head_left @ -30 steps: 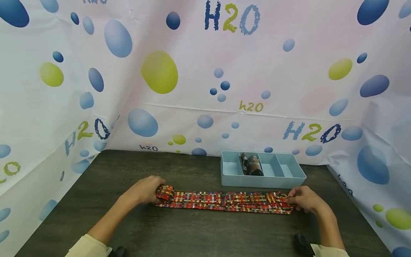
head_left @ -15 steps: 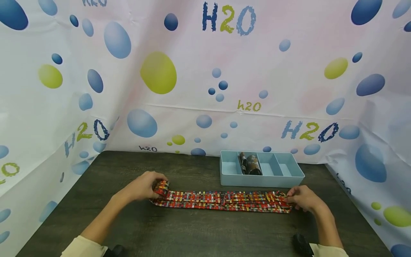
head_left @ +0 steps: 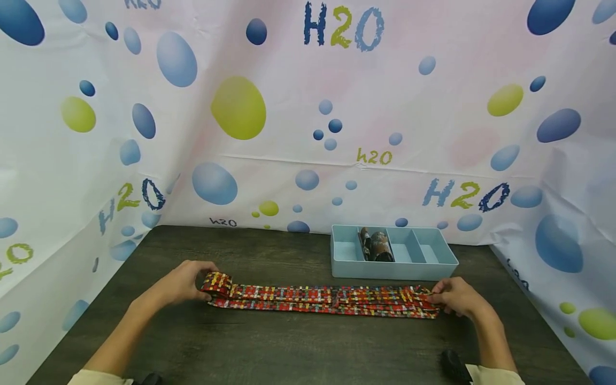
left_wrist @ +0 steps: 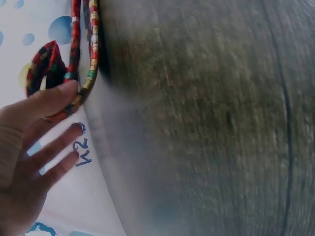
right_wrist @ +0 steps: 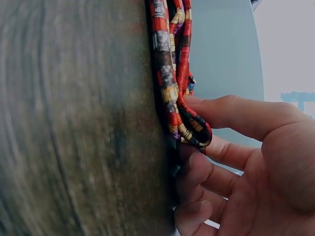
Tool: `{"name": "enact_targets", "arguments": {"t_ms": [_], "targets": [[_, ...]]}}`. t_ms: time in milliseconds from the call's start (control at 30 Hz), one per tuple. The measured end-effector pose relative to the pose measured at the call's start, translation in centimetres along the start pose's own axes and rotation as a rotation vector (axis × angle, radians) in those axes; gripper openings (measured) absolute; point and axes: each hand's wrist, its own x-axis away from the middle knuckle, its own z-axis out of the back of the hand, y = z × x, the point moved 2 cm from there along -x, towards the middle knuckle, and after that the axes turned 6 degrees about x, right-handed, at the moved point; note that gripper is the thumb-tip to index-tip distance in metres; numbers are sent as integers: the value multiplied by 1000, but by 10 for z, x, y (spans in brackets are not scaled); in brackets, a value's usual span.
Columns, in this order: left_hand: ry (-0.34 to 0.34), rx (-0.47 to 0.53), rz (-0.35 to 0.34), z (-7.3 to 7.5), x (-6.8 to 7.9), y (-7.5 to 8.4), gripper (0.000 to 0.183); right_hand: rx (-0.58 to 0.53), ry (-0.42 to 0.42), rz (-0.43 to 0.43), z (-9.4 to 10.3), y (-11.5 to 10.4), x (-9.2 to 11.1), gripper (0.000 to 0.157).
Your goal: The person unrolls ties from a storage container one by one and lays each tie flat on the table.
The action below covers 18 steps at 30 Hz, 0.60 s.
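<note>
A multicoloured, mostly red checked necktie (head_left: 298, 297) lies in flat folded layers across the dark table. My left hand (head_left: 183, 283) pinches its left end, where the fabric curls up into a raised loop. In the left wrist view the left thumb (left_wrist: 54, 101) presses the looped edge, and the other fingers spread below it. At the right end my right hand (head_left: 459, 298) pinches the fold between thumb and fingers. The right wrist view shows the stacked layers (right_wrist: 165, 64) bending round into a fold at the fingertips.
A pale blue divided tray (head_left: 394, 271) stands behind the necktie's right half. One compartment holds a brown-black rolled item (head_left: 381, 247) and a similar dark piece beside it. A white sheet with printed blue and green dots (head_left: 289, 133) hangs behind the dark wooden table (head_left: 298, 347).
My left hand has moved left with the necktie's raised end, so the strip stretches further left. The right hand keeps its hold in nearly the same place.
</note>
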Motion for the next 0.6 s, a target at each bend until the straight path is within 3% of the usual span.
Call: {"name": "enact_targets", "arguments": {"t_ms": [333,600], "targets": [[-71,-124,55,-15,-8,4,46,-5,15,-6,-2,0,0,18],[-58,-20,-47,-21,-10,14,51,5,21,-9,-3,0,-1,18]]}}
